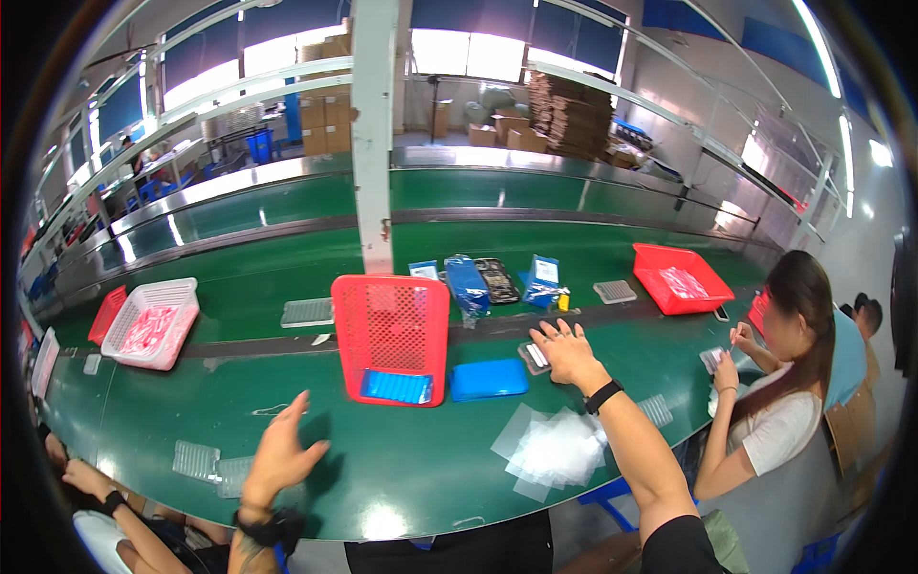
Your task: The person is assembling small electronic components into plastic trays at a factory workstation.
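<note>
My left hand [280, 454] hovers over the near left of the green table, empty, with thumb and fingers apart. Farther out on the right, my right hand [571, 356] stretches its spread fingers at the edge of a small clear plastic tray [525, 358] with white pieces in it. Part of that tray is hidden by the hand, and I cannot tell whether they touch. Just left of it lies a flat blue case [489, 380]. A red perforated basket [394, 320] stands tilted up beside the case, with blue packets [396, 386] along its bottom.
Loose clear plastic sheets [552, 448] lie below my right forearm. Clear trays [196, 460] rest at the near left. A white basket [151, 323] and a red basket [681, 278] hold pink-white pieces. Blue packages [467, 285] lie behind. Co-workers sit on both sides, one [779, 383] at right.
</note>
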The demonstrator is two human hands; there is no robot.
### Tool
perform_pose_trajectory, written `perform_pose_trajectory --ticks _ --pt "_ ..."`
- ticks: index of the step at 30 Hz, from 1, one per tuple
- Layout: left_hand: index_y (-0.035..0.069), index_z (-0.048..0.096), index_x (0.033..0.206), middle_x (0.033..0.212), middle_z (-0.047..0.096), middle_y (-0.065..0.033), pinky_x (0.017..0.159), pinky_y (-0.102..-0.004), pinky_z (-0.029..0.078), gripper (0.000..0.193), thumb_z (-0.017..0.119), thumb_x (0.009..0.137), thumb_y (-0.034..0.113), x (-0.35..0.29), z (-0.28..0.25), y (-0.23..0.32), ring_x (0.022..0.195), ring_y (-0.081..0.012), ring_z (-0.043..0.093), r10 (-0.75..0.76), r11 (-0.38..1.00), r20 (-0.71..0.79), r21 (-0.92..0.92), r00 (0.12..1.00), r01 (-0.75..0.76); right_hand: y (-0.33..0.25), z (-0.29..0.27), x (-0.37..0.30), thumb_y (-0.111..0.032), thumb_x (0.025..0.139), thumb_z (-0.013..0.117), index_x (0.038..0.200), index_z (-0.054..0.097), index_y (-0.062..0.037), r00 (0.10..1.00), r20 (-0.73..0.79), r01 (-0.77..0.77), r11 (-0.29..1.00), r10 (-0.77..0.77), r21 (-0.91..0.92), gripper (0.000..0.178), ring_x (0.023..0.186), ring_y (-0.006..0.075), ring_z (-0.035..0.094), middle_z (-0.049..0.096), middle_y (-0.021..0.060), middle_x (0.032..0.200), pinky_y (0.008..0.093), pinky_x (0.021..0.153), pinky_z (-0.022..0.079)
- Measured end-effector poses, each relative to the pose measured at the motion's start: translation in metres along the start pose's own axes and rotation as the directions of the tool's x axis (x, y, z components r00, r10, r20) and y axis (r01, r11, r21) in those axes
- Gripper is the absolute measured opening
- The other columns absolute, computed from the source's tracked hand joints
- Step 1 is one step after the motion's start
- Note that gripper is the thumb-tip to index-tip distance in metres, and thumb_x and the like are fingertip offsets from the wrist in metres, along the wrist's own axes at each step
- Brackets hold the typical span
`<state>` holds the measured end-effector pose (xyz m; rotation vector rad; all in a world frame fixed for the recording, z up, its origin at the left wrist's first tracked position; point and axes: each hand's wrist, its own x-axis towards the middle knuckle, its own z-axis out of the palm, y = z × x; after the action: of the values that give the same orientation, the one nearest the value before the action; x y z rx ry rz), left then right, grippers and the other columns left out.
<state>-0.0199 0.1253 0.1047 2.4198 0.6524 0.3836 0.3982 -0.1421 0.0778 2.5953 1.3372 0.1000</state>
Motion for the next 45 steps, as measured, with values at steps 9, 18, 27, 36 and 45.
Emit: perform_pose_trajectory --ticks 9,18,27,36,45 --pt "-0.002 0.064 0.107 0.086 0.070 -0.0154 0.073 -0.0322 0.054 0.030 0.071 0.080 0.009 0.090 0.075 -0.007 0.078 -0.0213 0.069 -0.164 0.936 -0.161 -0.337 0.973 0.102 0.020 0.000 -0.041 -0.013 0.063 0.072 0.118 0.058 -0.0134 0.997 -0.038 0.072 0.991 -0.068 0.115 0.057 0.113 0.0306 0.056 0.060 0.0113 0.113 0.0479 0.097 0.040" --pt "-0.004 0.066 0.088 0.073 0.069 -0.0120 0.065 -0.0308 0.052 0.017 0.072 0.080 0.010 0.087 0.097 0.006 0.067 -0.0163 0.067 -0.217 0.925 -0.249 -0.361 0.944 0.117 -0.111 -0.028 -0.123 -0.019 0.058 0.070 0.116 0.058 -0.0117 0.906 -0.051 0.422 0.885 -0.420 0.196 0.060 0.102 0.0302 0.061 0.060 0.0117 0.108 0.0550 0.099 0.036" --pt "-0.004 0.067 0.093 0.078 0.070 -0.0130 0.070 -0.0312 0.054 0.019 0.070 0.082 0.012 0.084 0.093 0.016 0.073 -0.0184 0.069 -0.226 0.925 -0.242 -0.356 0.944 0.131 -0.182 -0.048 -0.101 -0.016 0.062 0.065 0.126 0.051 -0.0068 0.824 -0.204 0.566 0.765 -0.529 0.306 0.066 0.102 0.0325 0.058 0.056 0.0157 0.108 0.0501 0.094 0.042" --pt "-0.004 0.066 0.091 0.074 0.069 -0.0099 0.062 -0.0280 0.052 0.017 0.071 0.081 0.009 0.081 0.102 0.004 0.067 -0.0119 0.065 -0.162 0.945 -0.343 -0.323 0.925 0.046 -0.204 -0.036 -0.013 -0.019 0.071 0.055 0.139 0.038 0.0070 0.953 -0.013 0.279 0.867 -0.301 0.414 0.075 0.101 0.0423 0.064 0.036 0.0309 0.145 0.0476 0.086 0.052" --pt "-0.003 0.063 0.104 0.088 0.068 -0.0109 0.068 -0.0286 0.052 0.031 0.073 0.078 0.011 0.069 0.095 -0.001 0.076 -0.0153 0.064 -0.222 0.922 -0.311 -0.374 0.924 0.096 -0.142 -0.071 -0.040 -0.027 0.072 0.059 0.133 0.052 -0.0117 0.975 0.003 0.199 0.879 -0.222 0.433 0.063 0.123 0.0442 0.049 0.043 0.0277 0.140 0.0518 0.099 0.044"
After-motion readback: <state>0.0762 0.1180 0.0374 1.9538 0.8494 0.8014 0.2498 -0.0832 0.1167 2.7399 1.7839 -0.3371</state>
